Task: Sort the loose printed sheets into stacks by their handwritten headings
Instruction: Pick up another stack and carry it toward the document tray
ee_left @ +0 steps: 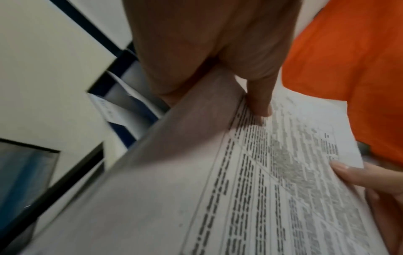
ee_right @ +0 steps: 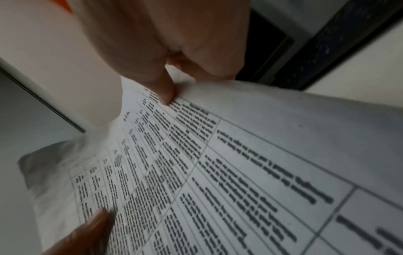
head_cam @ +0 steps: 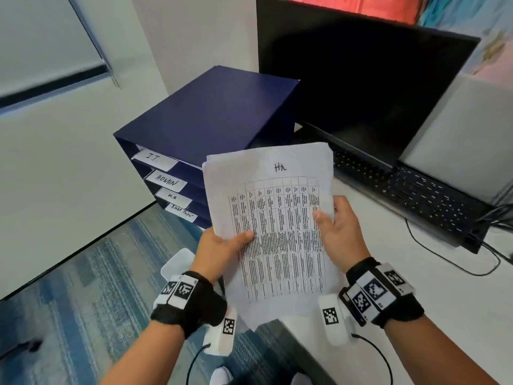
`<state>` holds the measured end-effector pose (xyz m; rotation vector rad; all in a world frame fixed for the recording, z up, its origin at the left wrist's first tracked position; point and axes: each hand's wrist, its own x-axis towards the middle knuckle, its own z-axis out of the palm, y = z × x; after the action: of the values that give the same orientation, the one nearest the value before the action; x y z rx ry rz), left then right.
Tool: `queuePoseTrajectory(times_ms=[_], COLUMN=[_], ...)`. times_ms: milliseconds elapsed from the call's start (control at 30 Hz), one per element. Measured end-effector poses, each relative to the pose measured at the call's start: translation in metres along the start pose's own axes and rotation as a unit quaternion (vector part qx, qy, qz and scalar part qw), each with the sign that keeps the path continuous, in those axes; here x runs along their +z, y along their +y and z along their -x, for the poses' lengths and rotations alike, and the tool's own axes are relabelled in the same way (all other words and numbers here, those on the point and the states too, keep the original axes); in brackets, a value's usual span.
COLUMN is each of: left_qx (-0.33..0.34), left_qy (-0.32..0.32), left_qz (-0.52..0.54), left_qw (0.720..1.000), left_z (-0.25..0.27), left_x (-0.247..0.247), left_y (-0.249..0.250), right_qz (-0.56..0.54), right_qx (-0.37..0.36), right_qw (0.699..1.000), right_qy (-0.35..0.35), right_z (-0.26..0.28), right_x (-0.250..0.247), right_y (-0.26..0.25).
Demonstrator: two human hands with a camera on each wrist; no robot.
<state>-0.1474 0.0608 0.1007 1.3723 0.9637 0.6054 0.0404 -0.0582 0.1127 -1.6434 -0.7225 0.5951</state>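
Observation:
I hold a stack of printed sheets (head_cam: 277, 232) in the air with both hands. The top sheet carries a printed table and a handwritten heading (head_cam: 280, 167) that reads like "HR". My left hand (head_cam: 222, 245) grips the stack's left edge, thumb lying on top (ee_left: 259, 103). My right hand (head_cam: 337, 229) grips the right edge, thumb pressing the top sheet (ee_right: 165, 93). Behind the stack stands a dark blue paper sorter (head_cam: 211, 129) with shelf labels "I.T" (head_cam: 154, 158), "ADMIN" (head_cam: 166, 180), "H.R" (head_cam: 173, 196) and "Blank Paper" (head_cam: 181, 212).
A white desk (head_cam: 416, 273) holds a black monitor (head_cam: 361, 79), a black keyboard (head_cam: 416, 195) and black cables (head_cam: 455, 262). White walls and blue carpet (head_cam: 69, 295) lie to the left, below the desk's edge.

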Motion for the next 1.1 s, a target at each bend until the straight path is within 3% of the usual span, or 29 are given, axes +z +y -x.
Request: queuePoseTrajectory(times_ms=[233, 567, 700, 800, 967, 1100], left_qx=[-0.099, -0.192, -0.186, -0.172, -0.176, -0.207], left_qy=[0.055, 0.107, 0.111, 0.106, 0.060, 0.010], left_qz=[-0.023, -0.059, -0.109, -0.083, -0.088, -0.077], left_qw=[0.993, 0.974, 0.970, 0.976, 0.979, 0.975], left_z=[0.023, 0.032, 0.023, 0.011, -0.002, -0.002], left_x=[-0.076, -0.169, -0.198, -0.215, -0.231, -0.240], left_y=[-0.058, -0.102, -0.095, -0.092, -0.095, -0.106], right_qz=[-0.023, 0.057, 0.056, 0.035, -0.006, -0.024], right_qx=[0.071, 0.129, 0.156, 0.196, 0.289, 0.303], right_qw=[0.991, 0.971, 0.969, 0.966, 0.952, 0.950], right_qy=[-0.112, -0.192, -0.184, -0.165, -0.106, -0.077], right_z=[0.032, 0.055, 0.051, 0.047, 0.045, 0.048], right_x=[0.066, 0.164, 0.195, 0.210, 0.224, 0.228], right_y=[0.028, 0.054, 0.052, 0.053, 0.061, 0.062])
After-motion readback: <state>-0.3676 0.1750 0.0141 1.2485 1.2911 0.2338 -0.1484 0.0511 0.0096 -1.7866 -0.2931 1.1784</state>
